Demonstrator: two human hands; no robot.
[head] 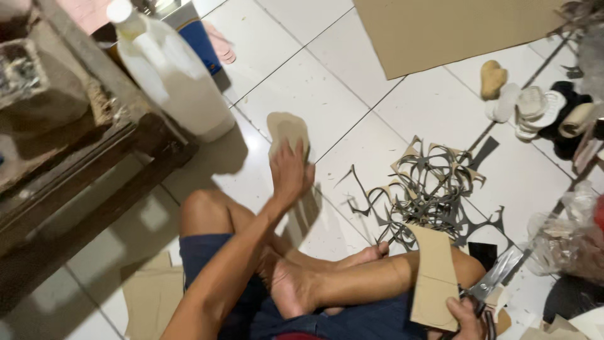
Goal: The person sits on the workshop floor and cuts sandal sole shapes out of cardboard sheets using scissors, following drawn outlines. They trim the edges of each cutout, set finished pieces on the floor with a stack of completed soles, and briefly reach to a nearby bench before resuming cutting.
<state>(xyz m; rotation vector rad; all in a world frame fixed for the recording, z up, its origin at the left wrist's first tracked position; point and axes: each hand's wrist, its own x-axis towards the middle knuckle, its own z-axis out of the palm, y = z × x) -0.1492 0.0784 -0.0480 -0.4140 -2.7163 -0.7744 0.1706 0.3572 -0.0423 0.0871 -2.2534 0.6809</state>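
Observation:
My left hand reaches forward over my bent knee and grips a tan sole-shaped cutout, holding it just above the white tiled floor. My right hand is at the bottom right edge, partly cut off, and is closed on the handles of a pair of metal scissors whose blades point up and to the right. A tan strip of cardboard rests against my right knee, touching that hand. I cannot tell whether the hand also grips the strip.
A white plastic jug stands beside a dark wooden bench at the left. Dark and tan cutting scraps lie ahead of my feet. A large cardboard sheet, stacked soles and a plastic bag are on the right.

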